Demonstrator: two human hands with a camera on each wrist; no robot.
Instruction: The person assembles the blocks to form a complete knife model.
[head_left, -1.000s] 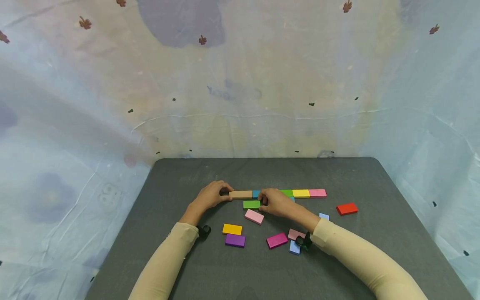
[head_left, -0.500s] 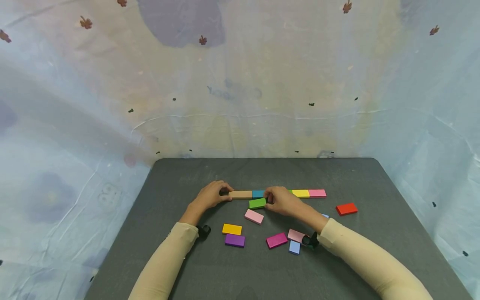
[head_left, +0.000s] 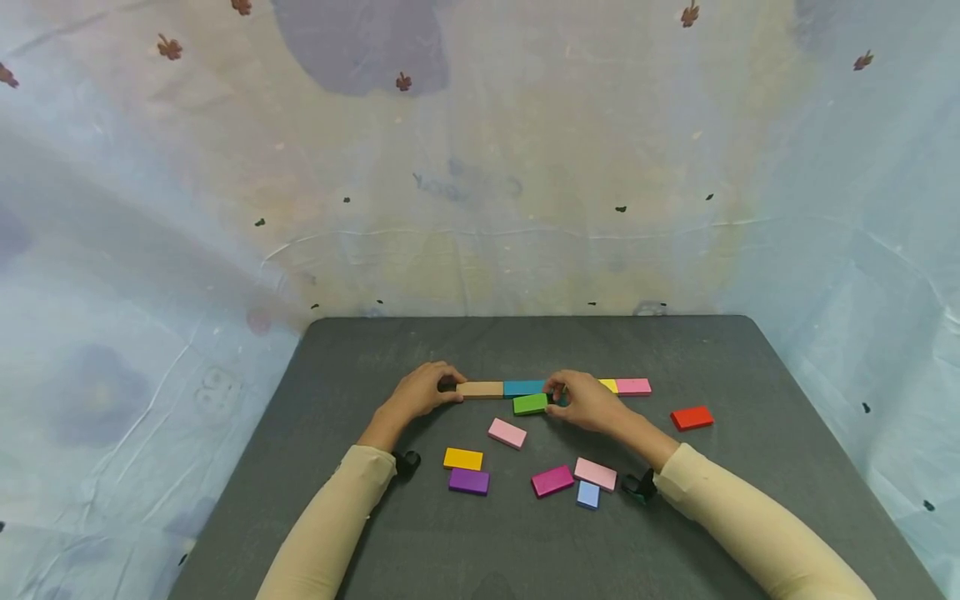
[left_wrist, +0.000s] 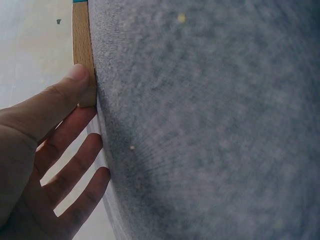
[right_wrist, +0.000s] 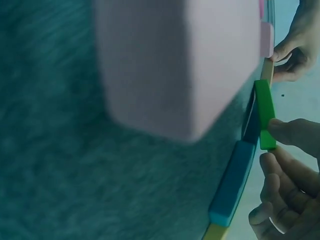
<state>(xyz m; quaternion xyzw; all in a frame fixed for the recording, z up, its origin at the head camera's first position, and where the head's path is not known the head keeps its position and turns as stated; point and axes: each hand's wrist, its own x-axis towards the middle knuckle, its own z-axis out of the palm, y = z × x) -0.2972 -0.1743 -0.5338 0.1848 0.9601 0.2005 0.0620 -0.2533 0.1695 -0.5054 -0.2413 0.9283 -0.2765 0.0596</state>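
Observation:
Along the far part of the table runs a straight row of flat blocks. My left hand is at its left end, thumb and index finger on the end of a plain wooden block; the left wrist view shows the thumb on its side. A blue block follows in the row. With thumb and fingertips, my right hand pinches one end of a green block, slightly tilted, in front of the blue one. Beneath that hand, the right wrist view shows a teal block. My right hand hides the row's middle.
Yellow and pink blocks finish the row. Nearer lie loose blocks: light pink, orange-yellow, purple, magenta, another pink, light blue. A red block lies at the right.
My right hand has carried the green block rightward along the front of the row, turning it slightly. My left hand has stayed at the wooden block.

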